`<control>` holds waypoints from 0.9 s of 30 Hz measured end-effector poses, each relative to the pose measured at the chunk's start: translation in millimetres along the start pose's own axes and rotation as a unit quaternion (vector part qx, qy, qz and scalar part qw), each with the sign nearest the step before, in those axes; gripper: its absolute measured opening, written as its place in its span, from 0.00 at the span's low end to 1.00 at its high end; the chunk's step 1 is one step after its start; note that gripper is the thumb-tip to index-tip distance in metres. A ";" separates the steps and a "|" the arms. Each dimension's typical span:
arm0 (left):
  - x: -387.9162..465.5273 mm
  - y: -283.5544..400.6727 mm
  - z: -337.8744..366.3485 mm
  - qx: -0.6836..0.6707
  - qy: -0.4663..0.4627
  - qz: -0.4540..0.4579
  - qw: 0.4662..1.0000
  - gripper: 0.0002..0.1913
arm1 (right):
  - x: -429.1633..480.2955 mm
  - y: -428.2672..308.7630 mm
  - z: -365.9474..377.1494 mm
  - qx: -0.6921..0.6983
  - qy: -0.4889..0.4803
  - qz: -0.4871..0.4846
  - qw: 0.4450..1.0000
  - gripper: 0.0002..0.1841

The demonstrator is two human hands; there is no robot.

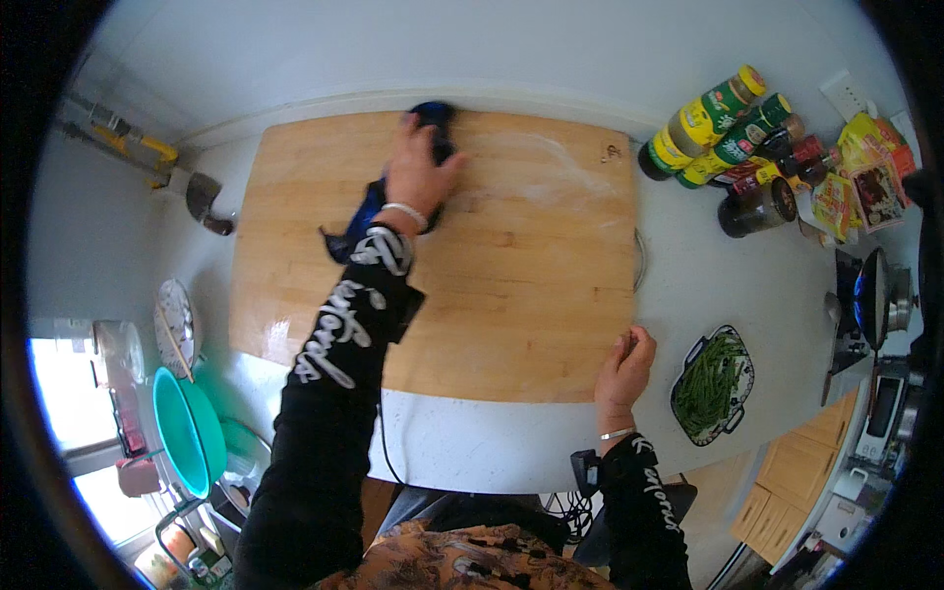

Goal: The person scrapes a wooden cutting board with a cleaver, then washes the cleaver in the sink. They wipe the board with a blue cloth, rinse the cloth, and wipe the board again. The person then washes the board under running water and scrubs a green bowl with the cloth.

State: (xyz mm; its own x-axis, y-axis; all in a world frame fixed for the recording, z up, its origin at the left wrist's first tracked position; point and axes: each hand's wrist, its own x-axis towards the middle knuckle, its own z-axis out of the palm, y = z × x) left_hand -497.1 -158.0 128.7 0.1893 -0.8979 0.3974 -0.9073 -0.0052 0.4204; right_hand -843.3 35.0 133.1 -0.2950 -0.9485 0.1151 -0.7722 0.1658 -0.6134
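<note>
A large wooden cutting board (516, 295) lies on the white counter before me. Near its far edge, my left hand (422, 173) presses a dark blue cloth (361, 221) against the wood, with part of the cloth bunched beyond the fingers and part trailing by the wrist. The hand and cloth are slightly blurred. My right hand (625, 365) rests at the board's right edge, near the front corner, its fingers curled; whether they grip the edge is hidden. Whitish smears (560, 158) mark the board's upper right area.
Right of the board stand sauce bottles (700, 122), a dark jar (758, 208) and seasoning packets (833, 206). A dish of green beans (709, 383) sits nearer me. A pan (872, 299) is on the stove. At left are a patterned plate (175, 324) and a turquoise basin (188, 431).
</note>
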 end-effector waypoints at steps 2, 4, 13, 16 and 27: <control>9.8 66.3 27.3 -0.066 -0.049 0.007 0.997 0.34 | 0.3 -0.3 -0.6 0.000 -0.009 0.003 1.000 0.15; 14.1 122.4 47.0 -0.112 -0.133 0.023 0.984 0.33 | 0.6 -0.3 -1.4 0.008 -0.013 0.011 1.000 0.15; -106.5 195.6 14.2 -0.265 -0.203 0.320 0.887 0.26 | 1.1 3.1 -2.0 0.015 0.007 -0.010 1.000 0.13; -158.0 164.0 -41.6 -0.244 -0.277 0.311 0.876 0.26 | -0.7 5.1 -1.1 -0.001 0.014 -0.010 1.000 0.13; -212.2 -80.2 -211.8 0.067 -0.190 0.046 0.978 0.24 | -1.3 8.7 3.9 -0.023 0.027 -0.042 0.998 0.14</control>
State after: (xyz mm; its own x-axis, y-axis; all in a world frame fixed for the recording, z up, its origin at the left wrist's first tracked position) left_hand -385.0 126.1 183.4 -0.0263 -0.9959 0.0860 -0.9598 0.0492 0.2764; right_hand -847.4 36.6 124.6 -0.2565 -0.9442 0.2067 -0.8206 0.0997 -0.5627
